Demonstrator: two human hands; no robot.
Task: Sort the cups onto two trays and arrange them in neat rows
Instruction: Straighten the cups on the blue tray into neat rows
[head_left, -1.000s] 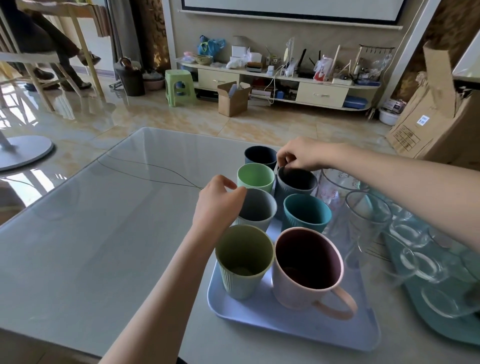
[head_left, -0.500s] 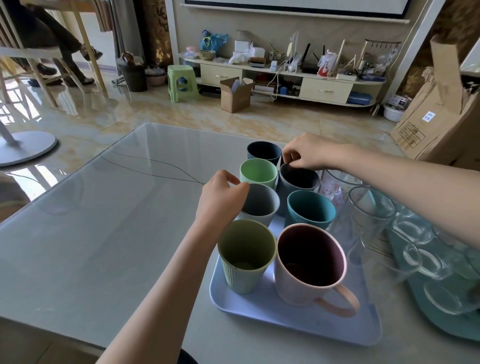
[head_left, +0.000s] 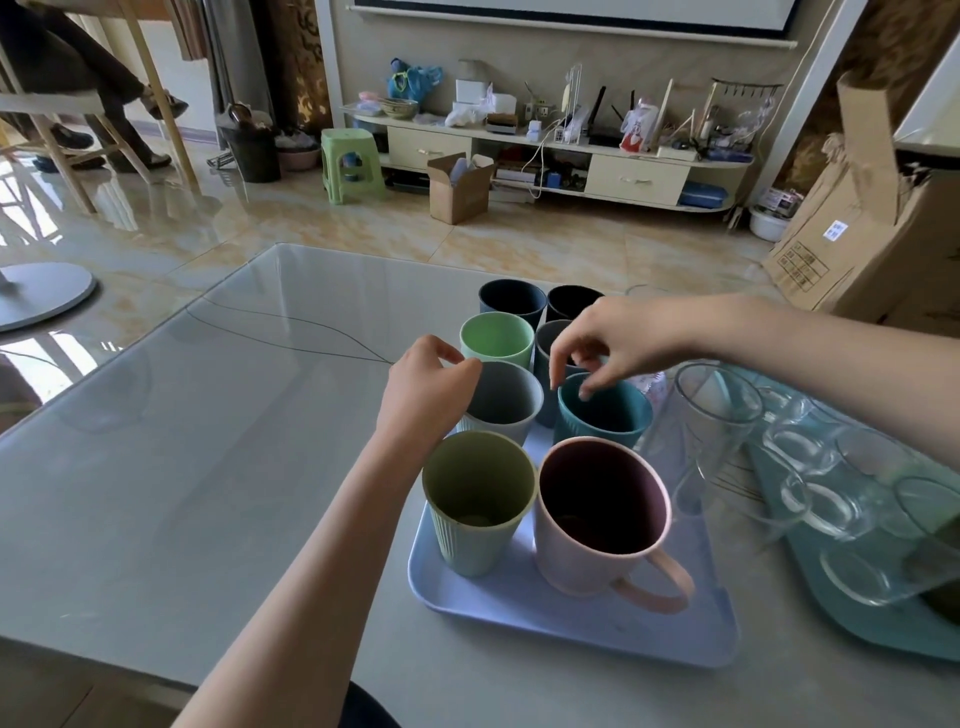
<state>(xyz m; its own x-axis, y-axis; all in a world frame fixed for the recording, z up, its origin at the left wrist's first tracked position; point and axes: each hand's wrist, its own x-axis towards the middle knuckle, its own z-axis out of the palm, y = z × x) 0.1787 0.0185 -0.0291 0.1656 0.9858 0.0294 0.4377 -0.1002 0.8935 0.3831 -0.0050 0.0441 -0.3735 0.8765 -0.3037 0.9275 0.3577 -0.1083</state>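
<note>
Much of the right side is hard to read: clear glass cups (head_left: 810, 499) overlap one another on a teal tray (head_left: 852, 618), which is cut off by the right and lower edges, so their number cannot be counted. A tall glass (head_left: 711, 415) stands between the two trays, and its base is lost in reflections. A dark grey cup (head_left: 550, 343) is largely hidden behind the right hand (head_left: 618, 343), and the far end of the lilac tray (head_left: 545, 613) is covered by cups.

On the lilac tray, coloured cups are set in two rows running away from the viewer. In the left row are seen an olive ribbed cup (head_left: 475, 499), a grey cup (head_left: 504, 402), a light green cup (head_left: 496, 338) and a navy cup (head_left: 511, 297). In the right row are a pink mug (head_left: 597, 514) with its handle turned to the near right, a teal ribbed cup (head_left: 602, 415), the dark grey cup and a black cup (head_left: 569, 302).

The left hand (head_left: 428, 395) is curled, with the thumb and fingers pinching the near rim of the grey cup. The right hand is held above the teal cup with fingers loosely spread and pointing down; nothing is gripped.

Both trays rest on a glass-topped table (head_left: 208, 441).
</note>
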